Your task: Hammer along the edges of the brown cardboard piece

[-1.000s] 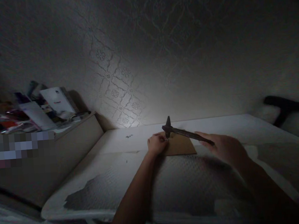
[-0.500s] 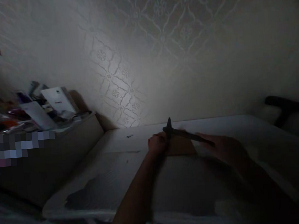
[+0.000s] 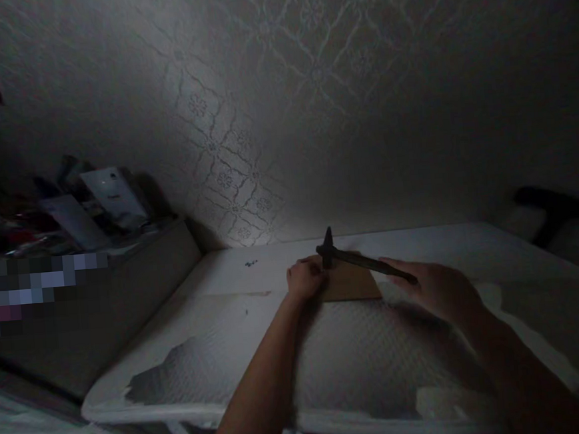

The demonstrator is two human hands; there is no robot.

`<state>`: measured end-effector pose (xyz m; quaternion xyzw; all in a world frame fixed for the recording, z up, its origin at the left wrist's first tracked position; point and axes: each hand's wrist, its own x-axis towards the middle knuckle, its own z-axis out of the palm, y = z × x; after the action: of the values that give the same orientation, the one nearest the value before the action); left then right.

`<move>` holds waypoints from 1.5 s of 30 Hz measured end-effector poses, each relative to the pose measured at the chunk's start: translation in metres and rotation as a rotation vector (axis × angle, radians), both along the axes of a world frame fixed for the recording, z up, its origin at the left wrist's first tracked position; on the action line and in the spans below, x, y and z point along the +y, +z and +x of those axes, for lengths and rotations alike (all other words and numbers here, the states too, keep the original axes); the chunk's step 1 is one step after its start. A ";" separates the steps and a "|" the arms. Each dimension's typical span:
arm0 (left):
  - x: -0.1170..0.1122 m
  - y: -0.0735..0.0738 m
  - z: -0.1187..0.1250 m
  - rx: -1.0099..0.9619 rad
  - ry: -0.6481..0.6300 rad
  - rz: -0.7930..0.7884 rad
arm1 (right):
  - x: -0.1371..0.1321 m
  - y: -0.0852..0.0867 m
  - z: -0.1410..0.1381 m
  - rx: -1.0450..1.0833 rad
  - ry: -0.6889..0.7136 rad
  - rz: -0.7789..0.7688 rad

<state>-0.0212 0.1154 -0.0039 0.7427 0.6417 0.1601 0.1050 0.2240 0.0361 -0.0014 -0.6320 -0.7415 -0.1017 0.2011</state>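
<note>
Hands: 2, i.e. left hand (image 3: 304, 279), right hand (image 3: 438, 289). Hammer (image 3: 360, 261): 1. Brown board (image 3: 351, 286): 1, 12 o'clock on white table (image 3: 218, 329) (1). Shelf (image 3: 143, 262): 1, 9 o'clock; boxes (image 3: 112, 194) several, exact no. unclear.

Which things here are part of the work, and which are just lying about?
In use: hammer in right hand; left hand at brown board; white table.
Lying about: boxes on shelf; specks behind the board; dark object far right.
</note>
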 end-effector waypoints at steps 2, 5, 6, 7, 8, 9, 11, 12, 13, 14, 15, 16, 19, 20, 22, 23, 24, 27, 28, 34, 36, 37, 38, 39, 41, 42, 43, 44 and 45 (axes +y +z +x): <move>0.000 -0.001 0.000 0.006 0.009 0.003 | 0.000 0.000 0.000 0.013 -0.007 0.003; 0.001 -0.002 0.000 0.002 0.003 0.000 | 0.000 0.000 0.000 0.009 -0.008 -0.029; 0.002 -0.002 -0.001 -0.002 0.000 -0.002 | 0.000 0.000 0.000 0.007 -0.012 -0.035; 0.002 -0.002 -0.001 -0.006 0.000 0.001 | 0.000 0.001 0.000 0.005 -0.018 -0.035; 0.002 -0.003 -0.001 -0.009 0.000 0.004 | 0.000 0.001 0.000 0.005 -0.021 -0.030; 0.002 -0.003 -0.001 -0.008 -0.002 0.006 | 0.000 0.001 -0.001 0.006 -0.022 -0.020; 0.002 -0.002 -0.001 -0.011 -0.005 0.020 | 0.000 0.001 -0.001 -0.001 -0.024 -0.009; 0.002 -0.002 -0.001 -0.010 -0.007 0.022 | -0.001 0.001 -0.001 -0.011 -0.026 -0.010; 0.002 -0.002 -0.001 -0.008 -0.009 0.020 | -0.001 0.000 -0.001 -0.019 -0.026 -0.013; 0.001 -0.002 -0.001 -0.004 -0.013 0.013 | -0.001 0.000 -0.001 -0.020 -0.027 -0.015; 0.001 -0.002 -0.001 -0.003 -0.015 0.010 | -0.001 0.000 -0.001 -0.016 -0.026 -0.014; 0.001 -0.002 -0.001 -0.002 -0.018 0.008 | -0.001 0.000 -0.001 -0.006 -0.024 -0.012; 0.000 -0.001 0.000 -0.003 -0.018 0.005 | 0.000 -0.001 0.000 0.023 -0.009 -0.025; 0.000 -0.001 0.000 -0.005 -0.012 0.007 | 0.000 -0.001 0.000 0.023 -0.012 -0.032; 0.000 0.000 -0.001 -0.017 -0.006 0.005 | 0.000 -0.001 0.001 0.016 -0.018 -0.035; 0.000 0.001 -0.001 -0.031 -0.010 -0.004 | 0.001 -0.001 0.001 0.017 -0.017 -0.028; 0.000 0.001 -0.003 -0.056 -0.019 -0.015 | 0.001 -0.001 0.000 0.022 -0.021 -0.013; 0.002 0.001 -0.008 -0.171 -0.056 -0.044 | 0.002 -0.002 -0.003 0.046 -0.008 0.038; 0.002 0.000 -0.009 -0.214 -0.073 -0.049 | 0.002 -0.002 -0.004 0.052 0.000 0.050; 0.005 -0.002 -0.015 -0.283 -0.126 -0.080 | 0.002 -0.006 -0.009 0.021 0.027 0.031; 0.006 -0.002 -0.014 -0.263 -0.125 -0.080 | 0.003 -0.007 -0.009 0.037 0.033 0.038; 0.006 -0.002 -0.014 -0.252 -0.125 -0.079 | 0.003 -0.007 -0.009 0.052 0.035 0.041; 0.006 -0.002 -0.013 -0.240 -0.124 -0.078 | 0.003 -0.008 -0.010 0.063 0.034 0.042; 0.006 -0.002 -0.013 -0.230 -0.123 -0.077 | 0.003 -0.008 -0.010 0.066 0.033 0.039; 0.005 -0.002 -0.012 -0.214 -0.119 -0.078 | 0.003 -0.008 -0.010 0.055 0.035 0.022; 0.006 -0.002 -0.012 -0.208 -0.115 -0.075 | 0.003 -0.008 -0.010 0.044 0.033 0.014; 0.006 -0.002 -0.012 -0.203 -0.112 -0.073 | 0.003 -0.008 -0.011 0.035 0.030 0.011; 0.006 -0.002 -0.012 -0.199 -0.110 -0.071 | 0.002 -0.008 -0.011 0.033 0.028 0.011; 0.006 -0.003 -0.012 -0.194 -0.110 -0.070 | 0.002 -0.007 -0.011 0.035 0.026 0.011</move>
<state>-0.0333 0.1213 -0.0065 0.7536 0.5920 0.2028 0.2010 0.2126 0.0382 -0.0088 -0.6228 -0.7455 -0.0920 0.2188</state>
